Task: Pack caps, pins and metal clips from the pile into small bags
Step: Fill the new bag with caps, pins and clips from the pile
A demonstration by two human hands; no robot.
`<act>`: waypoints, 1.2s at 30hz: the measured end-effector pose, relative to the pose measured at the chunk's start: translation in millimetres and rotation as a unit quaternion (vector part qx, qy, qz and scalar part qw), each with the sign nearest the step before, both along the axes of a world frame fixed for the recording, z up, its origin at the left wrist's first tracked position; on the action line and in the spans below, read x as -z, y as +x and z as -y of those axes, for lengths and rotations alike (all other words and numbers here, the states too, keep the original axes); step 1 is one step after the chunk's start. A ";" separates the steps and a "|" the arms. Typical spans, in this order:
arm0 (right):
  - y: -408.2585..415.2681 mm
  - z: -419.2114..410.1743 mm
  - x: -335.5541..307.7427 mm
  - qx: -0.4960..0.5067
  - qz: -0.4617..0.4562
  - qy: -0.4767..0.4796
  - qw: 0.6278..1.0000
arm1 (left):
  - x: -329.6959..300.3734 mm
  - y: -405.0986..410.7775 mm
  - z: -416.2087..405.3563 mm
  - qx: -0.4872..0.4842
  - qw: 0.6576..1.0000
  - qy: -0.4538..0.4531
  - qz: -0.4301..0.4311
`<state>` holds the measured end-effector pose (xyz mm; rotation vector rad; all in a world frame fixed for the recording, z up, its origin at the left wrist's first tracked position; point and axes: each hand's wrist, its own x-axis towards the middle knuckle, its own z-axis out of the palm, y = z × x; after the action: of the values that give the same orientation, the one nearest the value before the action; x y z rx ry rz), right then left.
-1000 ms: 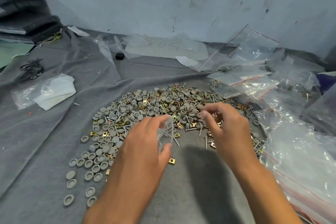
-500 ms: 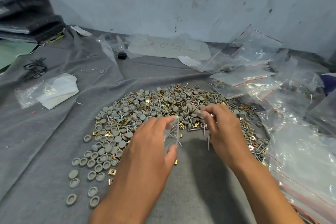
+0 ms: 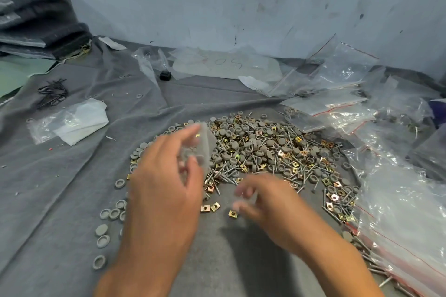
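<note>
Pinching a limp, clear bag [image 3: 204,144], the left hand [image 3: 164,190] grips its mouth over the pile [image 3: 265,154] mid-counter. The right hand [image 3: 272,210] blurs, fingers curled; contents unclear. Caps are light, pins thin and slippery, best pinched along the shaft.

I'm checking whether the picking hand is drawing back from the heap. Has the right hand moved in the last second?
Yes. The right hand has come back toward the person, off the pile onto bare grey cloth at its near edge.
</note>
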<state>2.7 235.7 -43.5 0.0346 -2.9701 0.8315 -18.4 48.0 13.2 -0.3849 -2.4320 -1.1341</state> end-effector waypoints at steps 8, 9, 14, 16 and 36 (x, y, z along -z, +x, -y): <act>-2.2 10.5 17.1 -0.033 0.047 0.011 0.998 | -5.5 -6.9 18.7 -0.021 0.999 0.038 -0.008; -3.2 12.4 16.1 -0.042 0.033 -0.013 0.998 | -4.9 -7.5 19.5 -0.019 0.999 0.030 -0.008; -10.6 32.9 19.5 -0.071 0.011 0.024 0.997 | -0.6 -11.1 20.9 0.011 0.999 -0.034 0.025; -11.4 33.9 22.2 -0.061 0.009 0.039 0.997 | 2.1 -11.2 20.2 0.033 0.997 -0.061 0.046; -5.1 47.3 -22.1 -0.022 -0.384 -0.088 0.919 | 13.9 -7.9 8.2 0.099 0.983 -0.139 0.073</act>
<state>-2.4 188.3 -21.4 0.3366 -2.1570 0.8352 -26.3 39.8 -0.7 -0.6645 -2.7414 -0.9279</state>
